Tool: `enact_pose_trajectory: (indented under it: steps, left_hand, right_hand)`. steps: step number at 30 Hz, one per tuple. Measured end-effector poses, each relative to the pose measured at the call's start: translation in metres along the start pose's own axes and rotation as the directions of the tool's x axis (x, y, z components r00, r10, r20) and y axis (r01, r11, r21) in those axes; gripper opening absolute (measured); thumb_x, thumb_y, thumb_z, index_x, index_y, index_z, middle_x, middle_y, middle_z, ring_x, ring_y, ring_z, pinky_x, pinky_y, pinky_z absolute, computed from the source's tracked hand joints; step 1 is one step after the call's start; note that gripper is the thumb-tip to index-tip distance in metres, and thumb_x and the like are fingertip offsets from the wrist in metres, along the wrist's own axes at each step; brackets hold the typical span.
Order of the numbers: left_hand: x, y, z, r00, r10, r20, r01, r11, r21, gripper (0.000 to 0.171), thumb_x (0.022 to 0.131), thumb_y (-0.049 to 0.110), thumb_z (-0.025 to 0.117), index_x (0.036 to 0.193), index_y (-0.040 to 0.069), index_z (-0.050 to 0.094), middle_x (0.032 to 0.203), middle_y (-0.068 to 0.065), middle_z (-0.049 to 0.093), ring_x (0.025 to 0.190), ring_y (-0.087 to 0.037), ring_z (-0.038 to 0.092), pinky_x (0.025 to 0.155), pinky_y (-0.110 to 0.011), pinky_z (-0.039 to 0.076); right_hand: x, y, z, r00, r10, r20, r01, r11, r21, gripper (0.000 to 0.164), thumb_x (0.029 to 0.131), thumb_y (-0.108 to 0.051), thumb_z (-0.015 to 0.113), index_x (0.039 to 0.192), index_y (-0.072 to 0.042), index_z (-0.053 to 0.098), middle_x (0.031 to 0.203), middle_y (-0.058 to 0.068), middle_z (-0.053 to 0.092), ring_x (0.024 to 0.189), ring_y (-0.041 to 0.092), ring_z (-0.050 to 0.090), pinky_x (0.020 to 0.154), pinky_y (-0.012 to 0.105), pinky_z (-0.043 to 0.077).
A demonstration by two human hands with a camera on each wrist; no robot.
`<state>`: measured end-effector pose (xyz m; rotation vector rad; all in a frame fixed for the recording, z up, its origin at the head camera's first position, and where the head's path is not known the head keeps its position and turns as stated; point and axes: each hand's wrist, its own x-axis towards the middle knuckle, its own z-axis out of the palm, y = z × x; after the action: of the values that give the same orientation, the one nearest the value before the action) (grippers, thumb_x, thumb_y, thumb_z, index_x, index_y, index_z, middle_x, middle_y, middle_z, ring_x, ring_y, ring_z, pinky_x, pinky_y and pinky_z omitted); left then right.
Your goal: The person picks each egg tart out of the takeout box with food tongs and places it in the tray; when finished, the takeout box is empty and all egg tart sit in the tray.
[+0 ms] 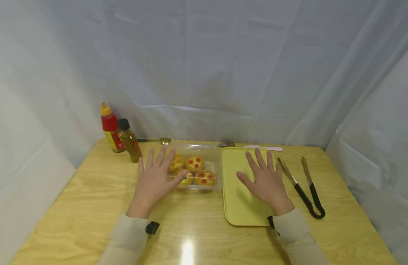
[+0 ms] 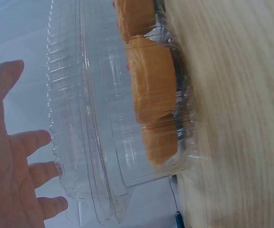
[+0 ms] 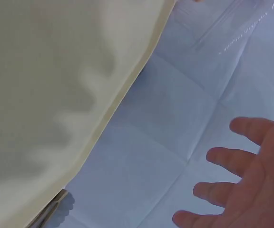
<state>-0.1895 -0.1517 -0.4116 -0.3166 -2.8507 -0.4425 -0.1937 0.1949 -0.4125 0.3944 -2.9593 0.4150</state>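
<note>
My left hand [image 1: 154, 182], fingers spread, hovers at the left side of a clear plastic container [image 1: 208, 154]. Several small pizza-like pastries [image 1: 195, 163] sit inside it. In the left wrist view the container [image 2: 70, 118] has its lid down over the pastries [image 2: 152, 78], and the left hand [image 2: 13, 161] is beside the lid. My right hand [image 1: 265, 180] is spread over a yellow tray [image 1: 237, 206], palm down, holding nothing. The right wrist view shows the right hand [image 3: 251, 175] with straight fingers apart from the tray [image 3: 42, 57], which bears its shadow.
Black-handled tongs [image 1: 304, 193] lie spread to the right of the tray. At the back left stand a red sauce bottle [image 1: 112, 127] and a brown bottle with a black cap [image 1: 130, 143]. Behind lie a gold spoon [image 1: 165, 141] and a pale pink utensil [image 1: 273, 148], near a white curtain [image 1: 204, 73].
</note>
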Motion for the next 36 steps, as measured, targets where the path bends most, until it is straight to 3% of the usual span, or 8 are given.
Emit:
enact_pose_trajectory:
  steps: [6, 12, 14, 19, 23, 31, 36]
  left_hand:
    - [-0.010, -0.005, 0.000, 1.000, 0.004, -0.029, -0.005, 1.000, -0.011, 0.083, 0.093, 0.070, 0.044, 0.157, 0.022, 0.024, 0.164, -0.009, 0.010, 0.148, -0.039, -0.002, 0.110, -0.068, -0.002]
    - [-0.019, -0.012, -0.004, 0.994, 0.033, -0.102, -0.037, 0.999, -0.039, 0.078, 0.094, 0.063, 0.050, 0.154, 0.017, 0.032, 0.162, -0.011, 0.017, 0.146, -0.043, 0.012, 0.110, -0.068, 0.011]
    - [-0.021, -0.015, -0.007, 0.991, 0.037, -0.129, -0.046, 0.997, -0.063, 0.077, 0.095, 0.059, 0.054, 0.153, 0.014, 0.033, 0.161, -0.014, 0.022, 0.144, -0.044, 0.018, 0.109, -0.067, 0.016]
    - [-0.027, -0.021, -0.012, 0.990, -0.006, -0.143, -0.017, 0.987, -0.160, 0.073, 0.097, 0.047, 0.059, 0.151, 0.003, 0.035, 0.156, -0.020, 0.028, 0.140, -0.044, 0.028, 0.107, -0.065, 0.025]
    - [-0.032, -0.027, -0.014, 0.990, -0.053, -0.128, 0.022, 0.971, -0.238, 0.070, 0.098, 0.047, 0.057, 0.148, 0.001, 0.038, 0.155, -0.022, 0.029, 0.138, -0.046, 0.030, 0.107, -0.064, 0.026]
    - [-0.044, -0.042, -0.013, 0.984, -0.151, -0.098, 0.102, 0.917, -0.385, 0.068, 0.100, 0.045, 0.056, 0.147, 0.001, 0.037, 0.150, -0.022, 0.037, 0.135, -0.043, 0.036, 0.105, -0.061, 0.032]
    - [-0.050, -0.043, -0.017, 0.977, -0.210, -0.045, 0.154, 0.831, -0.535, 0.064, 0.102, 0.044, 0.052, 0.147, 0.001, 0.037, 0.147, -0.022, 0.040, 0.128, -0.042, 0.044, 0.096, -0.058, 0.043]
  right_hand:
    - [0.001, -0.016, 0.004, 0.991, -0.099, -0.091, 0.097, 0.995, -0.021, 0.080, 0.096, -0.069, 0.038, 0.157, -0.017, 0.027, 0.161, 0.015, 0.019, 0.147, 0.042, 0.007, 0.109, 0.067, 0.014]
    - [0.005, -0.037, 0.011, 0.952, -0.225, -0.206, 0.223, 0.974, -0.034, 0.074, 0.098, -0.061, 0.044, 0.153, -0.013, 0.037, 0.157, 0.015, 0.031, 0.146, 0.040, 0.019, 0.107, 0.063, 0.025]
    - [0.006, -0.044, 0.012, 0.922, -0.284, -0.264, 0.286, 0.958, -0.031, 0.070, 0.097, -0.056, 0.050, 0.150, -0.010, 0.042, 0.153, 0.016, 0.038, 0.143, 0.040, 0.025, 0.106, 0.062, 0.029]
    - [0.011, -0.065, 0.012, 0.813, -0.432, -0.391, 0.456, 0.889, -0.035, 0.063, 0.095, -0.045, 0.060, 0.141, -0.003, 0.052, 0.143, 0.020, 0.049, 0.134, 0.044, 0.040, 0.101, 0.061, 0.037]
    - [0.017, -0.080, 0.014, 0.770, -0.493, -0.405, 0.519, 0.853, -0.054, 0.065, 0.092, -0.045, 0.065, 0.140, -0.003, 0.053, 0.143, 0.018, 0.050, 0.133, 0.042, 0.042, 0.101, 0.059, 0.039]
    - [0.028, -0.108, 0.023, 0.712, -0.560, -0.423, 0.594, 0.802, -0.061, 0.065, 0.088, -0.043, 0.072, 0.137, -0.004, 0.055, 0.139, 0.016, 0.054, 0.130, 0.038, 0.047, 0.099, 0.055, 0.043]
    - [0.036, -0.124, 0.028, 0.687, -0.582, -0.434, 0.620, 0.782, -0.067, 0.056, 0.089, -0.043, 0.069, 0.131, -0.007, 0.061, 0.134, 0.013, 0.058, 0.126, 0.034, 0.051, 0.099, 0.052, 0.044]
